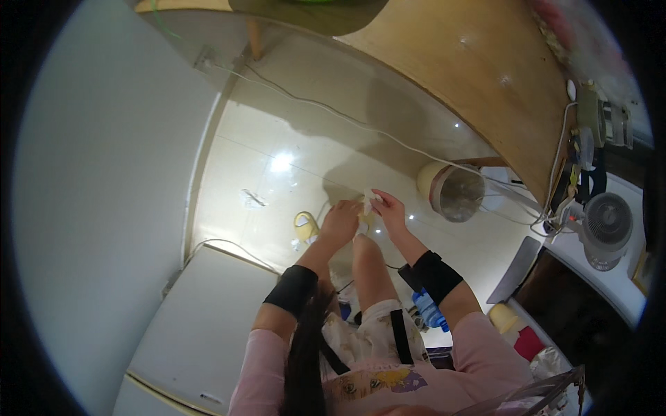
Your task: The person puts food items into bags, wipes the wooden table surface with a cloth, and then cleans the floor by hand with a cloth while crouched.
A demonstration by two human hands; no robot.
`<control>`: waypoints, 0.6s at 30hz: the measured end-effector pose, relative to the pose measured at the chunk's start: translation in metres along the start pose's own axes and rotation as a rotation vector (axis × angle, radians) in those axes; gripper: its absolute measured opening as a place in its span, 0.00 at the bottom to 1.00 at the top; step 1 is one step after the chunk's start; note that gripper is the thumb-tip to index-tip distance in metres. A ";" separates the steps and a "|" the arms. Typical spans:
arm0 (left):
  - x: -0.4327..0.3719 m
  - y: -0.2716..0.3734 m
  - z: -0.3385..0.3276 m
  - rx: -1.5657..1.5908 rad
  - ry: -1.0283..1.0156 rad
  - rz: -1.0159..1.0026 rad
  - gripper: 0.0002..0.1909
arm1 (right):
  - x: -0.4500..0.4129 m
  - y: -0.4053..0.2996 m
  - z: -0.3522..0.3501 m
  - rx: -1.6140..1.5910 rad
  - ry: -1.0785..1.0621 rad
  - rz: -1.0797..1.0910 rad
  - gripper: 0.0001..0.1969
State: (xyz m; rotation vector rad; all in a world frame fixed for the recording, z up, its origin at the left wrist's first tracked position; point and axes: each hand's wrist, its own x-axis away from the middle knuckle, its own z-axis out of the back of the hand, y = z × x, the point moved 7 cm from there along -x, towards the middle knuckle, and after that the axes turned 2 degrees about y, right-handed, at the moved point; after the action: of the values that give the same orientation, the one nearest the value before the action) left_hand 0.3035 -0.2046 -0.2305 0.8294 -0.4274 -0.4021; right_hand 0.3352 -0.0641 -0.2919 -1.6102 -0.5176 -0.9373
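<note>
My right hand (389, 207) pinches a small, thin white piece, probably tissue (368, 200), between thumb and fingers. Close on its left is my left hand (341, 222), back up and fingers bent toward the white piece. Whether the left fingers grip it cannot be made out. Both hands are above the tiled floor (312, 171), in front of my knees. A yellow slipper (305, 223) shows below and left of the left hand. Farther left, a crumpled white scrap (253, 199) lies on the floor, and a smaller one (295, 244) is beside the slipper.
A lined waste bin (458, 193) stands right of my hands, under the wooden table (442, 52). A white cable (333, 110) crosses the floor. Lower left is a white cabinet-like appliance (203, 322). At right are a fan (607, 221) and a blue plastic bottle (431, 311).
</note>
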 end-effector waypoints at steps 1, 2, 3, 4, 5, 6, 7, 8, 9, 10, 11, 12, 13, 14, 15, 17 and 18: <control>-0.004 -0.015 -0.005 -0.029 0.044 0.007 0.17 | -0.019 0.004 0.009 0.080 0.057 0.066 0.14; -0.007 -0.031 -0.018 -0.044 -0.008 0.036 0.19 | -0.036 0.009 0.019 0.161 0.113 0.132 0.14; -0.010 -0.046 -0.024 -0.029 0.001 0.040 0.19 | -0.054 0.022 0.028 0.179 0.115 0.132 0.14; -0.017 -0.064 -0.035 -0.087 -0.014 0.022 0.20 | -0.073 0.021 0.043 0.385 0.206 0.303 0.14; -0.025 -0.083 -0.047 -0.146 -0.030 0.005 0.21 | -0.092 0.020 0.055 0.589 0.296 0.476 0.14; -0.026 -0.113 -0.060 -0.157 0.012 -0.035 0.21 | -0.109 0.026 0.053 0.647 0.307 0.544 0.14; -0.038 -0.125 -0.066 -0.233 -0.031 -0.045 0.20 | -0.128 0.039 0.068 0.665 0.321 0.534 0.14; -0.049 -0.135 -0.070 -0.240 -0.035 -0.054 0.20 | -0.149 0.046 0.082 0.718 0.360 0.577 0.14; -0.060 -0.148 -0.079 -0.253 -0.034 -0.059 0.20 | -0.171 0.052 0.092 0.768 0.392 0.626 0.14; -0.068 -0.163 -0.093 -0.251 -0.057 -0.063 0.21 | -0.192 0.058 0.093 0.777 0.390 0.621 0.14; -0.077 -0.177 -0.106 -0.243 -0.059 -0.060 0.21 | -0.211 0.062 0.094 0.840 0.428 0.626 0.14; -0.086 -0.185 -0.121 -0.261 -0.096 -0.091 0.21 | -0.228 0.069 0.101 0.905 0.471 0.629 0.14; -0.093 -0.191 -0.138 -0.281 -0.133 -0.125 0.20 | -0.245 0.078 0.106 0.913 0.477 0.624 0.14; -0.099 -0.195 -0.156 -0.340 -0.077 -0.195 0.18 | -0.260 0.084 0.110 0.950 0.490 0.655 0.13; -0.107 -0.200 -0.173 -0.333 -0.079 -0.205 0.18 | -0.274 0.090 0.114 0.985 0.508 0.688 0.12; -0.122 -0.204 -0.209 -0.272 -0.147 -0.292 0.19 | -0.303 0.101 0.124 1.005 0.528 0.709 0.13; -0.129 -0.210 -0.226 -0.271 -0.147 -0.306 0.19 | -0.313 0.107 0.126 1.023 0.532 0.735 0.14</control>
State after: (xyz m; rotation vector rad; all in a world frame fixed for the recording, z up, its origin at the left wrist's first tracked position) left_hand 0.2736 -0.1293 -0.5549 0.6027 -0.3720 -0.7912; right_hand 0.2701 0.0759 -0.6105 -0.4868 0.0263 -0.3668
